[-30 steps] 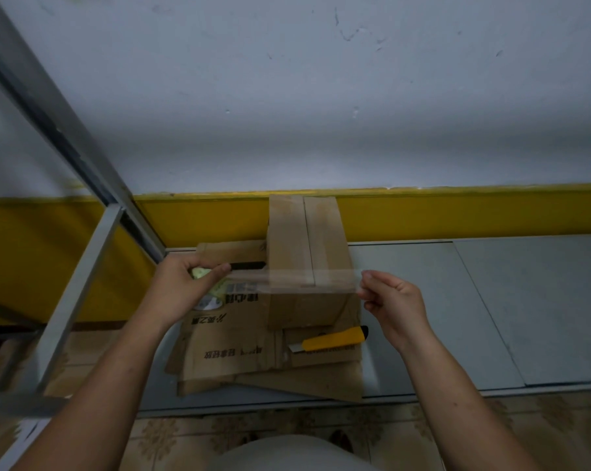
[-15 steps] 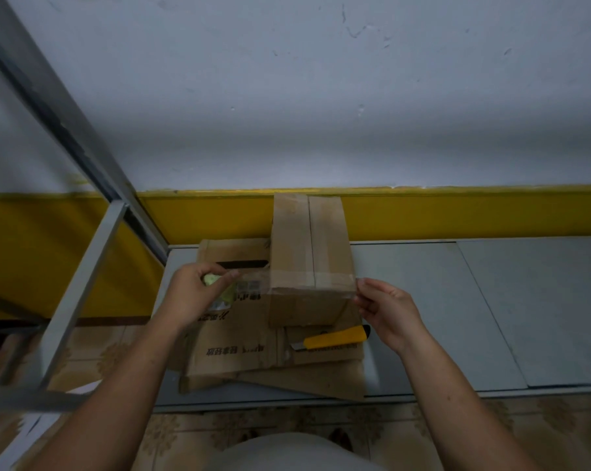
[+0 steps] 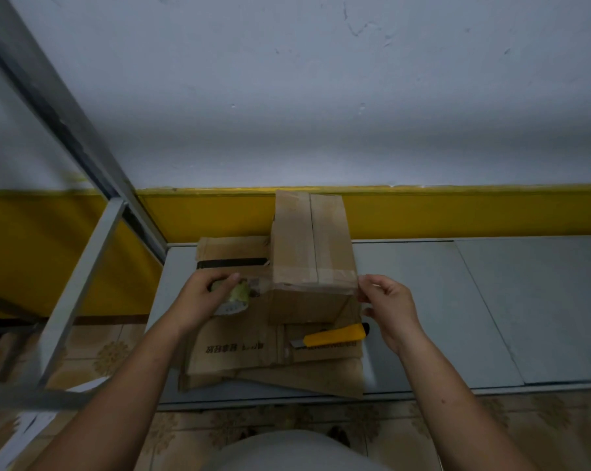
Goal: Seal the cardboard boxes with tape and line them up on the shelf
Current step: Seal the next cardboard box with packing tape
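Tape roll (image 3: 238,295) mostly hidden under L fingers (image 3: 219,279); flat cardboard (image 3: 253,367) print unreadable.

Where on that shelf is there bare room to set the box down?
The shelf is bare right of the right hand pinching tape, from the yellow wall band to the front edge. A narrow strip lies left of the flattened cardboard. The middle is crowded: box, utility knife, and the left hand gripping the tape roll.

Dim, bluish indoor light; a soft, slightly grainy picture.
A broad soft shadow lies across the white plastered wall (image 3: 287,147); the grey metal frame bar (image 3: 25,399) at lower left is blurred.
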`<state>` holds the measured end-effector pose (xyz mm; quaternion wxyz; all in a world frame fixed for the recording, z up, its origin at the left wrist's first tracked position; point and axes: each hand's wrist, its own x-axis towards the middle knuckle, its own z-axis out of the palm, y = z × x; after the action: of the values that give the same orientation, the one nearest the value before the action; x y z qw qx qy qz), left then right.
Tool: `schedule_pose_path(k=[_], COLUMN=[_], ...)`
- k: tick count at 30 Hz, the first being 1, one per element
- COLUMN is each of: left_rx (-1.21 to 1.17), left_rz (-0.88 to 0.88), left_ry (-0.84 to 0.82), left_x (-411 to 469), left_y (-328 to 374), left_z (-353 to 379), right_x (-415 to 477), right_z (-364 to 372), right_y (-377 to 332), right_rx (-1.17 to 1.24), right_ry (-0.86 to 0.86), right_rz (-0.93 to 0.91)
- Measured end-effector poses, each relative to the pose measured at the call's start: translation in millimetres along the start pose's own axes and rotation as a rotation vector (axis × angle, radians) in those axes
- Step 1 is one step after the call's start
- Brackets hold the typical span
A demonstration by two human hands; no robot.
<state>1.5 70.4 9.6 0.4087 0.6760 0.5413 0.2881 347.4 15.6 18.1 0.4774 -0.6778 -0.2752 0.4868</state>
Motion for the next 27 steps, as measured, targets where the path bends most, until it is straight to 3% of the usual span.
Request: schedule_pose_path(k=[4,9,11,17,24,27], left_rx=[0.067,0.115,0.145,0.255,0.287,0.377], left_rz=[-0.028,-0.051,-0.043,0.008,0.016,0.002], left_ry=[-0.090,-0.153,-0.188,-0.245,-0.375,-0.392], left_x=[4,8,10,16,22,28], left_y=[-12,-13,-12,-10,-2,0], left_z=[-8,-12,-15,-18,-33,-42], right_x=[4,2,0,4,9,-3], right_z=[1,6,5,-5,-4,-7], right_y=[1,29,47,87,99,99], right_rx=[-0.355,-0.310,-0.400,-1.191,-1.311,-1.235], right_ry=[0.011,0.048,0.049,-0.405,-0.367,-0.393], right_rz=[-0.091,-0.123,-0.174,-0.259,-0.332,-0.368])
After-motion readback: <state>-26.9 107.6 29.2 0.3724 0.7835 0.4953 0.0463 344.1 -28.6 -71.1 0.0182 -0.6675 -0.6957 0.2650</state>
